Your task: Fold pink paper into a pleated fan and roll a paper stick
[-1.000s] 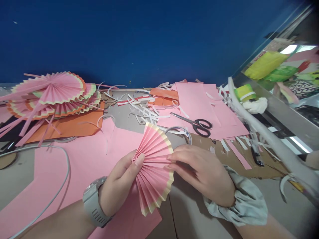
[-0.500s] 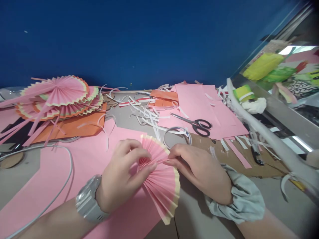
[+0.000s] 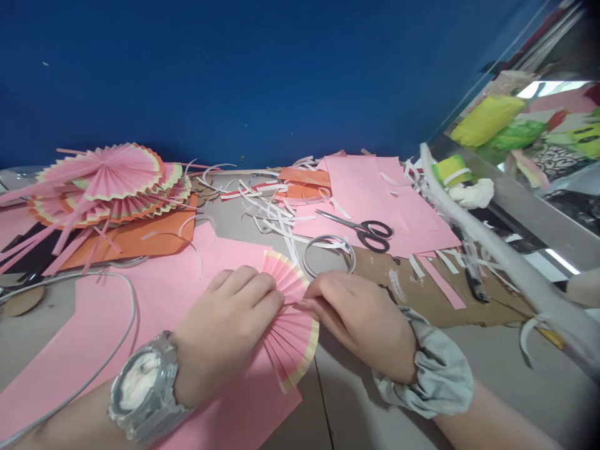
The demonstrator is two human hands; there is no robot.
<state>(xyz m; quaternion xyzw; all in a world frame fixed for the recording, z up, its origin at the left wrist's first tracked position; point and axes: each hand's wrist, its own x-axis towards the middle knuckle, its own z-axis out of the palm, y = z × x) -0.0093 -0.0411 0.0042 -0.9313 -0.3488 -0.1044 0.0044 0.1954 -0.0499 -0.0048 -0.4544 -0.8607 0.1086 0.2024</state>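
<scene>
The pleated paper fan (image 3: 293, 344), pink with a pale yellow rim, is spread in sharp radiating folds above the front middle of the grey worktop (image 3: 497, 387). The left hand (image 3: 229, 331) closes over its inner part, knuckles up, while the right hand (image 3: 363, 319) pinches a fold at the rim between thumb and forefinger. A glossy grey watch (image 3: 140, 381) circles the left wrist; a soft, crumpled pale green scrunchie (image 3: 435, 369) wraps the right. Beneath the left hand lies a large, smooth pink sheet (image 3: 154, 306) with an irregular outline, crossed by a thin pale cable (image 3: 134, 306). Toward the back left corner, round, zigzag-edged paper rosettes (image 3: 117, 169) in pink, orange and cream overlap on a flat orange sheet (image 3: 131, 237). Thin, curling white strips (image 3: 281, 219) tangle near the middle of the back edge, below the blue wall (image 3: 234, 75). To their right, black-handled scissors (image 3: 360, 229) rest partly open on stacked pink paper (image 3: 365, 181), just behind a smooth silvery ring (image 3: 306, 255) and matt brown cardboard (image 3: 422, 294).
</scene>
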